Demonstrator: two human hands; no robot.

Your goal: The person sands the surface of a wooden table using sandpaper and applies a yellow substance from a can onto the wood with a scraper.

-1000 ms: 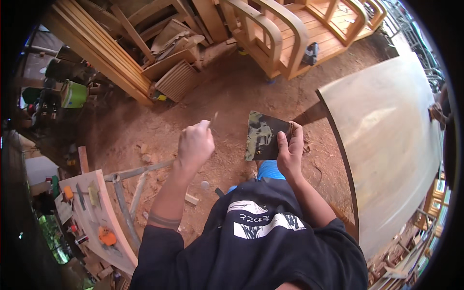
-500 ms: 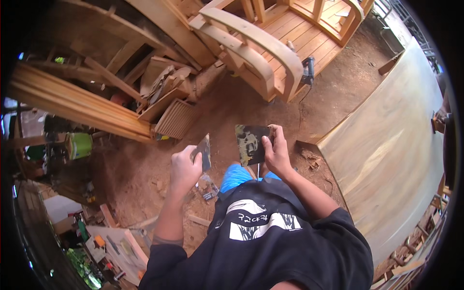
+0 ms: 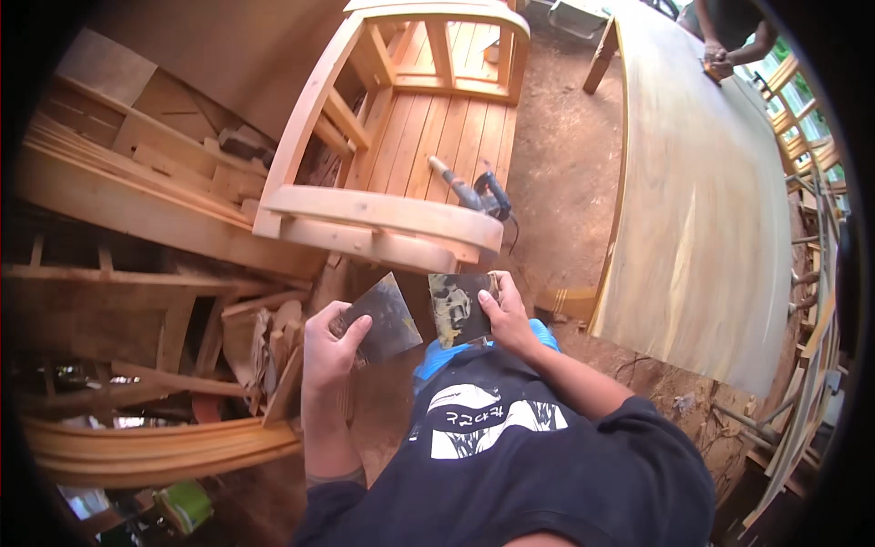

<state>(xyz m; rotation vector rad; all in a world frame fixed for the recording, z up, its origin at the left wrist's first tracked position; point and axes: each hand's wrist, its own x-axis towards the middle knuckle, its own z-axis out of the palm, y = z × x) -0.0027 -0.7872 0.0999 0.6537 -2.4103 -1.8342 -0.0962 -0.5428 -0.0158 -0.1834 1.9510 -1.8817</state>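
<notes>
My left hand [image 3: 333,345] pinches a thin dark square plate [image 3: 386,319] by its lower left corner, thumb on top; its face is dull with faint pale smears. My right hand [image 3: 510,317] grips a second dark square plate [image 3: 450,308] by its right edge. Tan, paste-like patches cover much of that plate. Both plates are held up in front of my body, close together but apart. Just beyond them is the rounded arm of a wooden bench frame [image 3: 383,211], which neither plate touches.
A dark blue power tool [image 3: 481,195] with a long nozzle lies by the bench's slatted seat [image 3: 428,137]. A large wooden slab [image 3: 702,201] stands at the right; another person's hands [image 3: 716,62] work at its far end. Stacked boards [image 3: 164,219] and offcuts fill the left.
My view has turned right and moved nearer the bench. The left plate, seen nearly edge-on before, now shows its broad face. Both hands keep their plates.
</notes>
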